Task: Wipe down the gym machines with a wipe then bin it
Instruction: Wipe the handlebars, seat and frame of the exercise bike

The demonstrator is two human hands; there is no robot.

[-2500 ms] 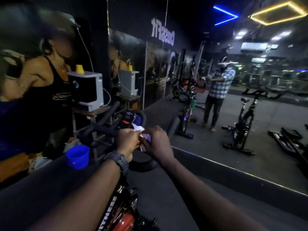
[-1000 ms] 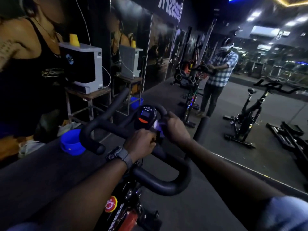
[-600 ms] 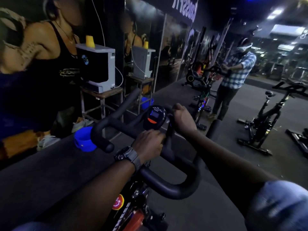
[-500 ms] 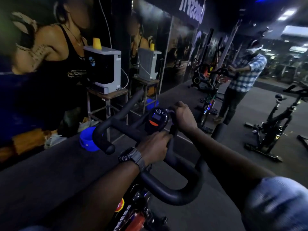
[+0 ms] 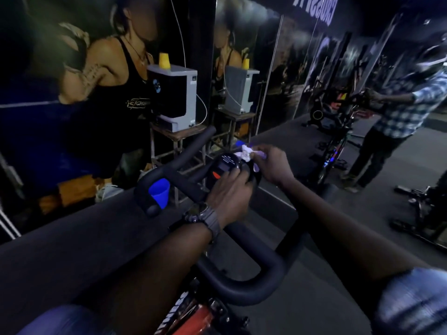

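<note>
A spin bike stands in front of me with black looped handlebars [image 5: 244, 286] and a round black console [image 5: 223, 166] at their middle. My right hand [image 5: 271, 165] pinches a crumpled white wipe [image 5: 245, 151] against the console's top right edge. My left hand [image 5: 229, 192], with a watch on its wrist, grips the console's lower side with curled fingers. Only the bike's red frame [image 5: 193, 320] shows below the bars.
A blue bucket [image 5: 159, 192] sits on the floor left of the bars. A grey box [image 5: 176, 95] with a yellow cup stands on a wooden stool [image 5: 176, 134]. A wall mirror ahead reflects other bikes [image 5: 338, 141] and a person in a checked shirt [image 5: 391, 112].
My right hand has come up from behind the console, and the wipe now shows at its top edge. My left hand stays on the console. The view has shifted left.
</note>
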